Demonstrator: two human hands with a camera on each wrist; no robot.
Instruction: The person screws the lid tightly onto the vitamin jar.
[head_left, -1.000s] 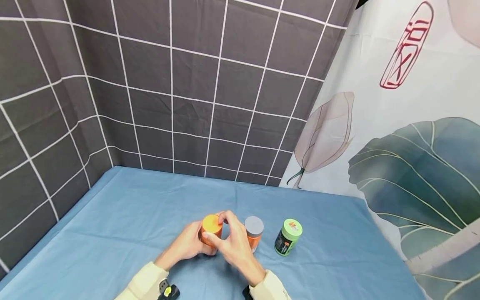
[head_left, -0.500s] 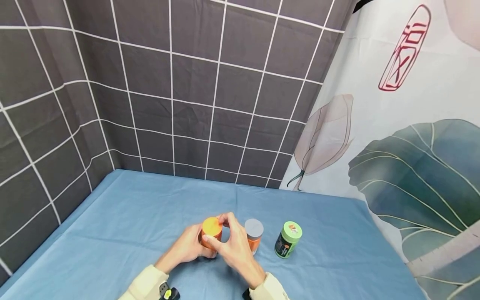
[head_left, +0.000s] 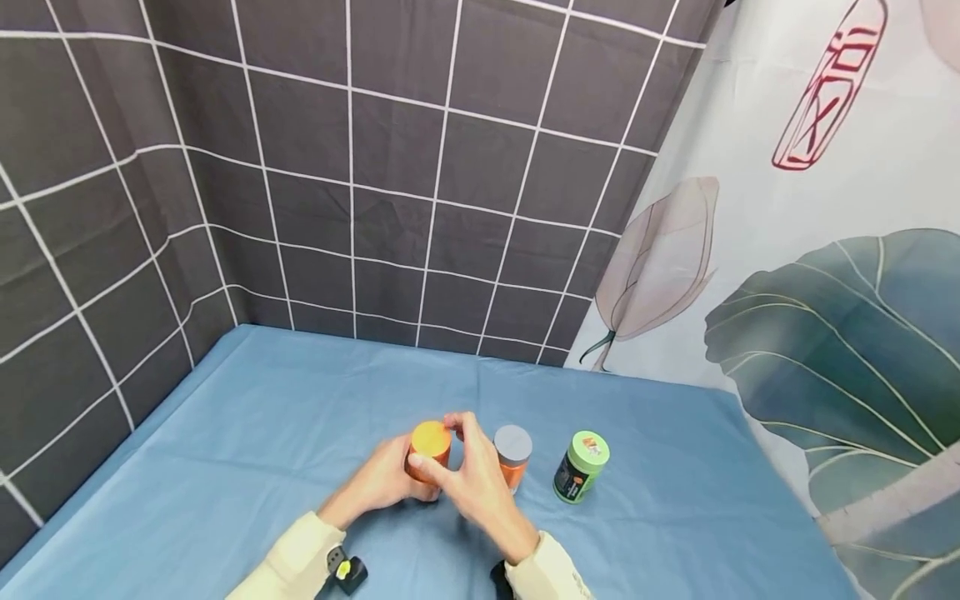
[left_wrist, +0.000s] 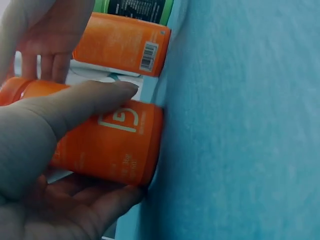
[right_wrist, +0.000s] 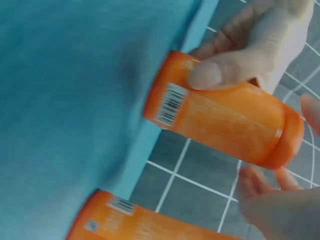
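An orange plastic jar (head_left: 430,450) with an orange screw lid (head_left: 431,438) stands upright on the blue cloth. My left hand (head_left: 386,477) grips its body, thumb on the near side in the left wrist view and fingers beneath the other. Around the lid, my right hand (head_left: 476,479) curls thumb and fingers; in the right wrist view its fingertips (right_wrist: 250,175) lie close to the lid's rim. Just right of that hand sits a second orange jar (head_left: 513,460) with a grey lid, partly hidden by it. A green-lidded jar (head_left: 582,467) with a black label stands farther right.
A blue cloth (head_left: 300,392) covers the table. Dark grey curtain with white grid lines (head_left: 390,208) hangs behind and to the left. On the right hangs a white curtain printed with leaves (head_left: 847,350).
The whole head view has shifted slightly. Both hands stay at the orange jar, with the right hand's fingers still about the lid; the two other jars stand where they were.
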